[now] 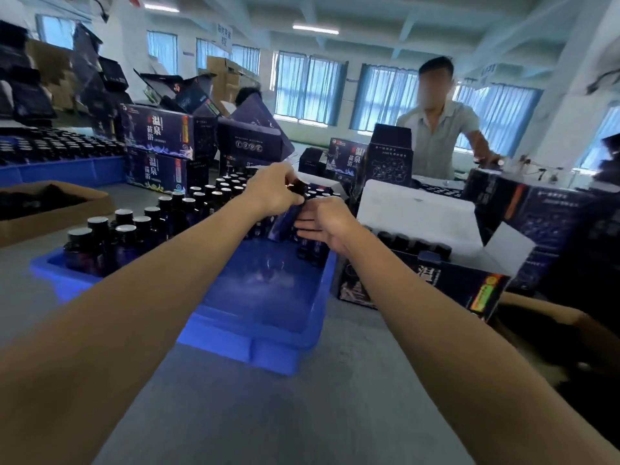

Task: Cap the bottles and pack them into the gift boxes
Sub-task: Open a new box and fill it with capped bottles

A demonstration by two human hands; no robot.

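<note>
Your left hand (273, 187), at the centre of the frame, was clenched over the cap (298, 186), with fingers curled round it at the top of the bottle (283, 220). Your right hand (323, 223), just right of it and slightly lower, grasped the body of that bottle between thumb and fingers. The bottle was held tilted, with its top leaning toward the upper right, above the far end of the blue tray (268, 330). Whether the cap was fully seated could not be determined.

The blue tray sat on the worktop (302, 414) at mid-frame. Its near half showed bare floor. The standing bottles (124, 236), dark with caps on, filled its left side and far end.

Touching the tray's right edge was an open gift box (463, 290), dark with printed characters. A packed row of bottles (412, 241) lay inside it, with a white foam insert (416, 209) behind them.

In the upper left of the frame, the stacked gift boxes (157, 132) stood at the far side of the worktop. A cardboard box (50, 209) lay at the left edge of the frame. A second person (436, 135) stood behind more boxes in the upper right.
</note>
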